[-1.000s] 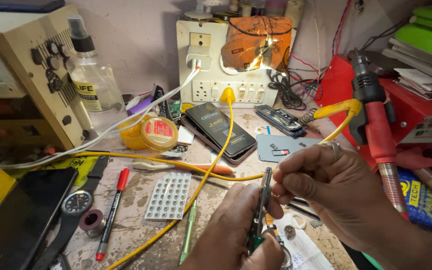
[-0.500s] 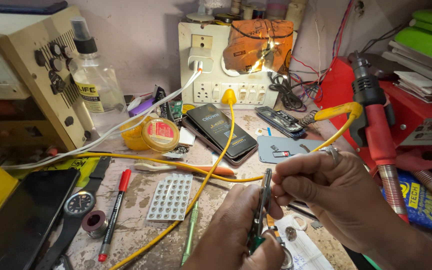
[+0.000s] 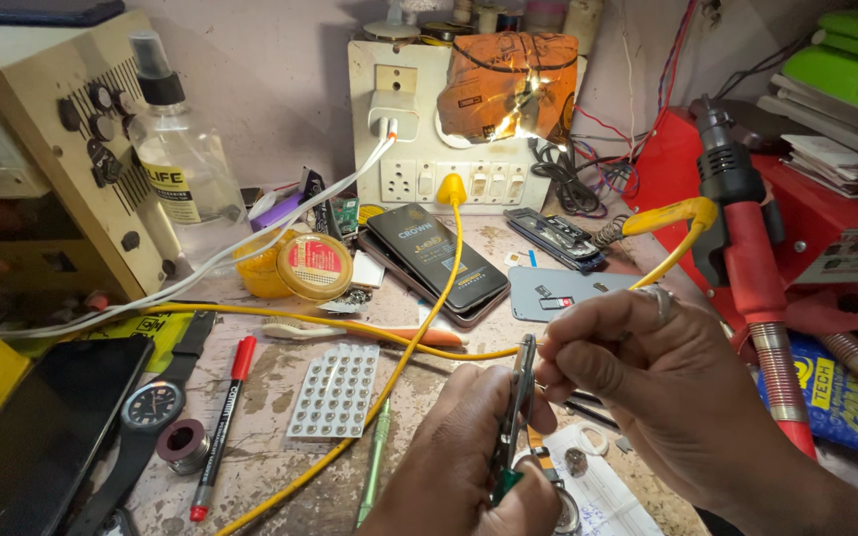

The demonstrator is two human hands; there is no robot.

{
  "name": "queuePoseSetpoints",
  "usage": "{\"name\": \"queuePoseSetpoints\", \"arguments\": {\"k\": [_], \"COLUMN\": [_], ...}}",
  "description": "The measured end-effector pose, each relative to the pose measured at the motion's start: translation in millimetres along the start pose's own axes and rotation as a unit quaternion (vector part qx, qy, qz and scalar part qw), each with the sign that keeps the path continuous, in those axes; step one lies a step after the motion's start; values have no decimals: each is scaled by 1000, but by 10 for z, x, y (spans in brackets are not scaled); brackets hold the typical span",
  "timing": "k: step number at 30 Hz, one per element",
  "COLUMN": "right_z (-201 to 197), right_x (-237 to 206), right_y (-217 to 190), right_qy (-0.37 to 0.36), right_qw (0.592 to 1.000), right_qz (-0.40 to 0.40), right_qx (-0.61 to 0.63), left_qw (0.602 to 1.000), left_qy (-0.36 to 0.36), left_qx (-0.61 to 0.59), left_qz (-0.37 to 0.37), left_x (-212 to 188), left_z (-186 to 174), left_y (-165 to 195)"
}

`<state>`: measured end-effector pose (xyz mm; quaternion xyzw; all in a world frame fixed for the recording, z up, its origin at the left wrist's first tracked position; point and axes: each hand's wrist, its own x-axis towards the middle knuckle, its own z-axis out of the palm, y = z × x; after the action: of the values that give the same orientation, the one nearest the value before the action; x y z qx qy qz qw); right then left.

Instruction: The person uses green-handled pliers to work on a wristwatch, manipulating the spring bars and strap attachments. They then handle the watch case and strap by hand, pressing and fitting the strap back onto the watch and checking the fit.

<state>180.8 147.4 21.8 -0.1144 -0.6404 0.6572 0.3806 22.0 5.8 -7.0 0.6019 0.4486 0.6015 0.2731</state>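
Observation:
My left hand (image 3: 464, 462) is low in the middle of the view, closed around a slim metal tool (image 3: 518, 397) with a green grip, held upright. My right hand (image 3: 647, 387), a ring on one finger, comes in from the right. Its thumb and forefinger pinch the tool's upper end; anything tiny between them is hidden. A yellow cable (image 3: 419, 342) runs across the bench just behind both hands. Small round parts lie on a white paper (image 3: 598, 486) under the hands.
A dark phone (image 3: 436, 260) lies behind the hands, below a white socket board (image 3: 449, 149). A blister sheet of button cells (image 3: 335, 390), a red marker (image 3: 220, 427) and a wristwatch (image 3: 156, 407) lie to the left. A red hot-air tool (image 3: 752, 268) stands to the right.

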Motion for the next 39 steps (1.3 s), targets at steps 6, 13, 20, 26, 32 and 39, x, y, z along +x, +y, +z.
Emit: {"name": "queuePoseSetpoints", "arguments": {"k": [6,13,20,26,32,39], "right_z": [60,73,29,-6,22,96], "right_x": [-16,-27,-56,-44,-50,-44], "right_y": [-29,-48,-68,-72,-63,-79], "right_qy": [-55,19,-1,-22,-19,34], "right_qw": [997,999,997,993,993,992], "right_qz": [-36,-26,-49,-59,-63,-29], "right_qx": [38,-29,-66,-97,-98,-119], "left_qw": [999,1000,998,999,996,986], "left_qy": [6,-2,-5,-2,12,90], "left_qx": [6,22,63,39,68,78], "left_qz": [-35,8,-10,-23,-60,114], "left_x": [-21,-21,-37,-30,-48,-60], "left_z": [24,-5,5,36,39,117], "left_y": [-4,17,-4,-4,37,2]}}
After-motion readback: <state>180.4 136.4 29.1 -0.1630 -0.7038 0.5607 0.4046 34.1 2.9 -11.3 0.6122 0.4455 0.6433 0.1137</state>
